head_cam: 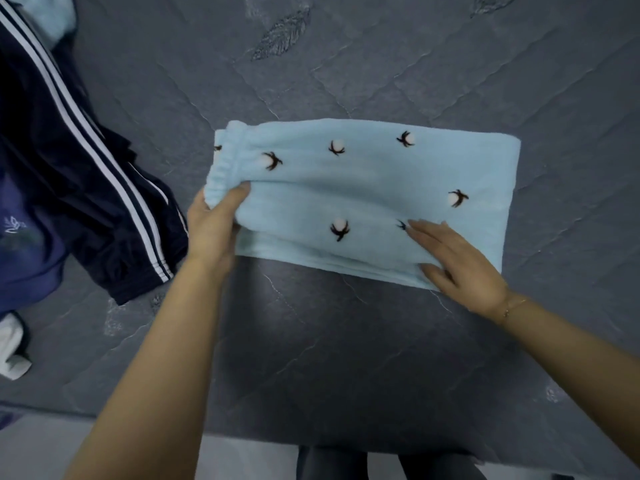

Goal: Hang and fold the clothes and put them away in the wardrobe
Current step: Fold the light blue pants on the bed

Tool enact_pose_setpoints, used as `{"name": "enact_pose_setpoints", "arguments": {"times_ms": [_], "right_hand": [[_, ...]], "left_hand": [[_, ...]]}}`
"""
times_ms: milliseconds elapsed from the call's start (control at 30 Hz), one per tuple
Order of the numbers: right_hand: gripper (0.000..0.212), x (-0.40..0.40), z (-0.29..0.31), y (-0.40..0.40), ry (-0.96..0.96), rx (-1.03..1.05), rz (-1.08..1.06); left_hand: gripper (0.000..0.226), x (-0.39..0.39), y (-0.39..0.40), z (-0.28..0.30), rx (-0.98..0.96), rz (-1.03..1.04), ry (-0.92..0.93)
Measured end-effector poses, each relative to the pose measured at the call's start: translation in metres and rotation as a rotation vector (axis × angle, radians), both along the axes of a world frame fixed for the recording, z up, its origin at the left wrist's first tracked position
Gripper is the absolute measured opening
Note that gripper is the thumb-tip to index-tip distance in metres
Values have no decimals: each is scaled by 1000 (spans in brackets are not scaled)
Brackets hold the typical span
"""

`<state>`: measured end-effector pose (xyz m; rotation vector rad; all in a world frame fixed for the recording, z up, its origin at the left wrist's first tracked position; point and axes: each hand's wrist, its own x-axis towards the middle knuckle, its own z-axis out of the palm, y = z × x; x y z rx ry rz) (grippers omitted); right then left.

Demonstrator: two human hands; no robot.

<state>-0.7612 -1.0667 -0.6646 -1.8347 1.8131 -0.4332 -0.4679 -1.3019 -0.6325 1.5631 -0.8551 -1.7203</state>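
Note:
A pair of light blue fleece trousers (374, 181) with small white-and-dark flower marks lies folded into a rectangle on the grey quilted bed (346, 341). Its elastic waistband is at the left end. My left hand (216, 226) grips the near left corner at the waistband, thumb on top and fingers tucked under the fabric. My right hand (457, 261) lies flat on the near right part of the fold, fingers straight and pressing down.
A heap of other clothes lies at the left: dark navy track trousers (79, 174) with white stripes, a blue garment (24, 251) and a white piece (10, 348). The bed's near edge runs along the bottom, with pale floor (45, 452) below it.

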Motion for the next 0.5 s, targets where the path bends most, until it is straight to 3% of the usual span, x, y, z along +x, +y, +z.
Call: {"name": "enact_pose_setpoints", "arguments": {"times_ms": [100,200,267,300,367,433,500], "right_hand": [[53,22,-4,-10,-20,90,41],[54,38,-10,-17,-22,212,-13],[49,38,-6,-19,-45,160,-77],[48,36,-4,-20,-30,95,-107],[50,29,-4,-21,71,-34,-182],[52,17,-9,-26,183,-34,-321],[53,4,-21,-31,239,125,-455]], "left_hand": [[45,30,0,-5,55,-10,-87],[75,33,7,-20,116,-120,-355],[93,25,7,-21,59,-182,-600],[97,18,7,-18,-39,-216,-778],[92,3,8,-13,-414,-318,-1083],[74,-18,10,-17,-823,-538,-1122],[60,-37,6,-36,-978,-853,-1100]]}}
